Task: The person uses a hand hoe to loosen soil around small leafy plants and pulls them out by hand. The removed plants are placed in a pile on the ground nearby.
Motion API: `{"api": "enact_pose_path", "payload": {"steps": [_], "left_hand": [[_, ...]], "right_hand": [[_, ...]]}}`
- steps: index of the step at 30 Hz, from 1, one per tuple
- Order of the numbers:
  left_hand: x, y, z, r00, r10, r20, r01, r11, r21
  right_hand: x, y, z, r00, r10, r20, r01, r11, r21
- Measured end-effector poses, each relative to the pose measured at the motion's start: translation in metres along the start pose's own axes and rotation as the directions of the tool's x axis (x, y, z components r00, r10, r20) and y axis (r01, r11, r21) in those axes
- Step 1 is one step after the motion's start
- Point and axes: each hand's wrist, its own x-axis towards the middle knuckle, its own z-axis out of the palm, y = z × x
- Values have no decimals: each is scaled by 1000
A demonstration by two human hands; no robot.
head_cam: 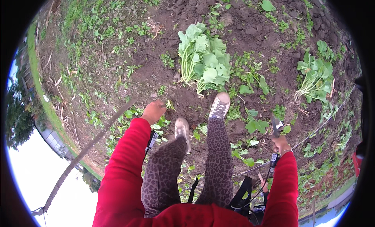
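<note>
My left hand (154, 111) is low over the soil on the left, its fingers curled. A small yellowish leaf (170, 105) shows at its fingertips; whether they pinch it I cannot tell. My right hand (281, 144) is closed around what looks like a knife (275, 128), whose dark blade points away from me. Beyond my shoes lies a bunch of leafy greens (209, 61), its pale stems towards me. A second bunch of leafy greens (316, 74) rests farther right. Just left of the knife, a broad-leaved plant (257, 125) spreads over the ground.
A wooden pole (85, 151) slants across the left side, close to my left forearm. A thin cord (318, 129) runs diagonally on the right. My shoes (220, 105) stand on soil with low weeds. Another person's hand (262, 181) shows beside my right sleeve.
</note>
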Motion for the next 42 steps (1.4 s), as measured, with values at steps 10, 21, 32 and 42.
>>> {"api": "enact_pose_path", "payload": {"steps": [10, 21, 32, 42], "left_hand": [[110, 34, 0, 991, 130, 8, -130, 991, -32], [235, 53, 22, 929, 325, 179, -146, 765, -627], [244, 58, 28, 757, 596, 268, -252, 645, -721], [233, 72, 50, 643, 754, 134, -496, 544, -677]], "right_hand": [[-96, 10, 33, 767, -480, -427, 360, 872, -333], [-18, -178, 180, 846, -530, 50, 478, 798, 367], [52, -211, 279, 810, -581, 79, 522, 776, 356], [15, -233, 274, 824, -532, 194, 399, 788, 468]]}}
